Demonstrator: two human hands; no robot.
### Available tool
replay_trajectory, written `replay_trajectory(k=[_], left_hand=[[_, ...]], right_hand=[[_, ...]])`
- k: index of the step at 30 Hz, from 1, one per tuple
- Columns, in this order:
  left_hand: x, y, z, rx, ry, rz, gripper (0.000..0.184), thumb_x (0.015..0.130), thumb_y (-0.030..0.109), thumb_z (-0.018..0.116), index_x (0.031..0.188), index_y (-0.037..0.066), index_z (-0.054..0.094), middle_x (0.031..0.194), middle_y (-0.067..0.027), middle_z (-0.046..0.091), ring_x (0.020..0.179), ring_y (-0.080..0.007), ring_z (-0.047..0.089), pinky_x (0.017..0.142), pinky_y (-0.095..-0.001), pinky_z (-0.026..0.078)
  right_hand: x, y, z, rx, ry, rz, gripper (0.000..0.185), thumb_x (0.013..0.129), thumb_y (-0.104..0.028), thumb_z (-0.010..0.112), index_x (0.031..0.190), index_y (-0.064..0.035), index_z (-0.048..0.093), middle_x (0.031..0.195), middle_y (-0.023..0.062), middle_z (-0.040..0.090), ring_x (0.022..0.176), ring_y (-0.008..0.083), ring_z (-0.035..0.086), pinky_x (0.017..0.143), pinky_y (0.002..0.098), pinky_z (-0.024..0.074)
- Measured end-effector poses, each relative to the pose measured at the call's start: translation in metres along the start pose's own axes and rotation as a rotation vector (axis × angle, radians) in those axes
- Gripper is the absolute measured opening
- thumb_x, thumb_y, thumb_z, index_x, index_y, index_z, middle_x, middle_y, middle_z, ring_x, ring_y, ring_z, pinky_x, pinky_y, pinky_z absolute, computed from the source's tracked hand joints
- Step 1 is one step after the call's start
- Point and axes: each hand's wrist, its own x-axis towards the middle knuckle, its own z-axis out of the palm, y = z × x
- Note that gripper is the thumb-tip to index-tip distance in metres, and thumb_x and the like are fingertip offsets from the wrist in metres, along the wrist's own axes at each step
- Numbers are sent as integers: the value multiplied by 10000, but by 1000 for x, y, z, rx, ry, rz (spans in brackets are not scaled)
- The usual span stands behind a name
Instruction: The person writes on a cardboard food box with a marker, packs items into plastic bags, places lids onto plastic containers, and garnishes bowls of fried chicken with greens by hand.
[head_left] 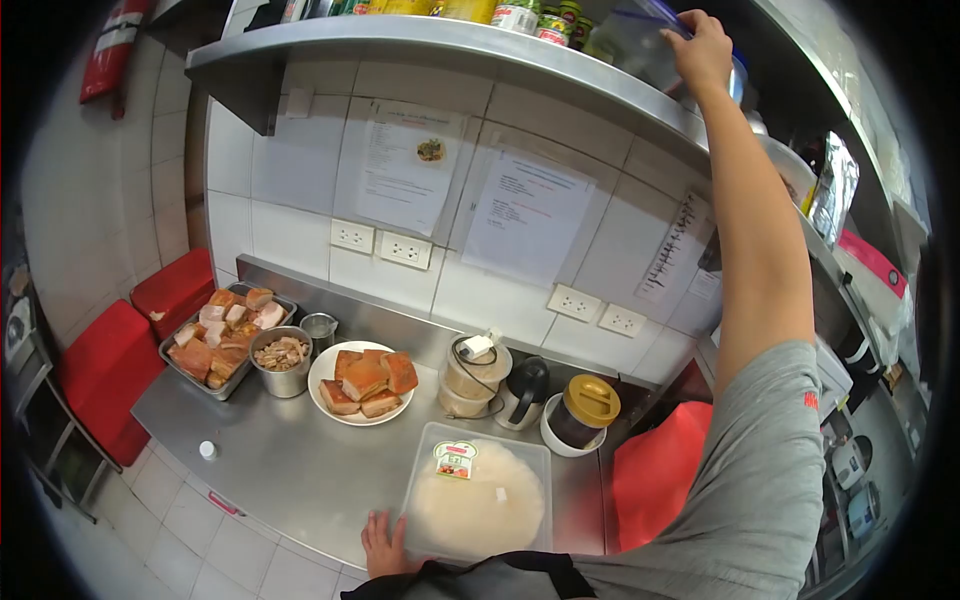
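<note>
My right hand point(702, 48) is raised to the upper steel shelf point(400, 40), its fingers closed on the blue-edged top of a clear plastic bag point(640, 45). Low in the view, my left hand point(384, 545) rests with spread fingers on the steel counter point(300, 480), beside the lower left corner of a clear plastic container point(548, 480). That container is filled with a pale, whitish food and carries a label on its top. Behind it stand stacked tubs point(465, 385) with a cable on top, a black and steel jug point(522, 392) and a gold-lidded jar point(590, 405) in a white bowl.
At the left are a tray of meat pieces point(215, 345), a steel pot point(282, 360) and a white plate point(350, 412) of browned blocks. A small white cap point(208, 450) lies near the counter edge. Cans point(515, 16) line the shelf. Red chairs point(105, 380) stand left.
</note>
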Motion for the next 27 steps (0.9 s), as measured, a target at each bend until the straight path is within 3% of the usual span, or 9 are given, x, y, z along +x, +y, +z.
replay_trajectory(k=[2,7,8,11,13,17,20,24,27], left_hand=[[5,12,-22,-144,-141,-64,961,515,509,805,1299,126,404,1339,-208,330,1280,-460,258,983,-587,262],[3,22,-32,-130,-133,-25,1011,518,534,800,1315,91,364,1334,-219,324,1275,-463,251,989,-593,241],[3,22,-35,-135,-139,-14,1021,519,536,800,1318,80,355,1332,-223,324,1276,-463,248,990,-596,237],[-2,19,-31,-204,-66,33,1023,544,536,791,1327,56,340,1358,-233,299,1297,-466,210,1008,-592,216],[-7,11,-21,-215,-31,67,995,575,492,785,1334,41,326,1375,-240,282,1309,-470,186,1022,-589,203],[-7,22,-29,-215,-15,7,860,673,356,734,1350,34,312,1396,-242,265,1321,-481,161,1041,-590,180],[4,62,-46,-189,131,66,728,722,238,672,1338,28,349,1402,-239,255,1316,-456,203,1050,-557,205],[36,183,-60,-933,-338,49,414,922,247,476,1256,2,489,1302,-175,452,1220,-254,419,1041,-364,301],[17,243,-20,-1418,-925,-221,423,964,332,440,1208,0,539,1174,-121,570,1119,-208,515,971,-314,376]], right_hand=[[-1,3,-33,189,127,23,376,665,-171,777,976,-82,585,954,85,583,882,255,563,770,350,473],[-23,1,-148,695,251,286,307,691,-74,754,933,-26,571,802,58,567,696,133,530,632,270,453],[-26,23,-158,636,335,116,311,709,-67,738,969,-20,572,800,44,571,691,100,525,622,243,456],[-61,21,-246,864,93,145,323,737,-89,718,1021,-37,575,825,48,577,719,113,537,657,235,464],[-92,28,-290,760,-65,99,361,724,-179,740,1026,-49,589,983,47,596,957,175,561,822,303,471],[-198,-19,-376,799,-439,-159,281,656,-54,729,914,-59,617,916,54,585,827,205,564,776,335,445],[-320,-29,-417,897,-780,-91,323,695,-206,744,958,-92,593,940,74,540,944,282,500,816,405,399],[-477,-43,-516,870,-844,57,298,689,-223,726,952,-125,623,928,31,541,912,234,499,836,400,380],[-530,-42,-588,837,-764,185,274,690,-237,718,928,-136,627,910,19,554,891,218,513,843,390,384]])
